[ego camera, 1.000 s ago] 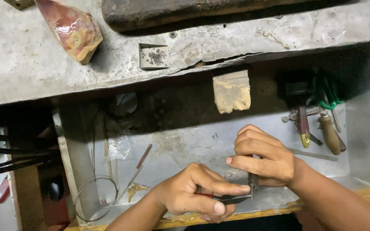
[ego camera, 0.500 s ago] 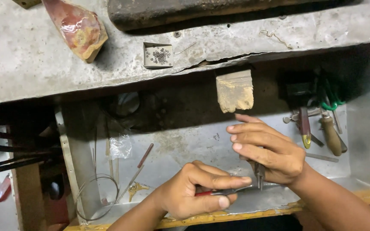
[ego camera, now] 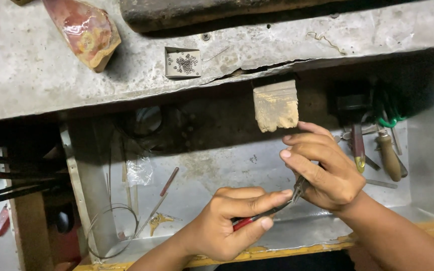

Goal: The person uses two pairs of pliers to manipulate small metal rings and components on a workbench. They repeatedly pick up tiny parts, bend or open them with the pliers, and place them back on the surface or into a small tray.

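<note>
The pliers (ego camera: 264, 216) are slim, with red handles and dark metal jaws. They lie nearly level, tilted slightly upward to the right, above the metal tray. The left hand (ego camera: 227, 226) wraps the red handles, index finger stretched along the top towards the jaws. The jaw tips point right and meet the fingers of the right hand (ego camera: 322, 170); whatever sits between them is too small to tell.

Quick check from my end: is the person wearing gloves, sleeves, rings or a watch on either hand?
Neither. The left hand and right hand are bare, with no gloves, rings or watch showing. Both forearms are uncovered to the frame edge, and the fingernails are short and unpainted.
</note>
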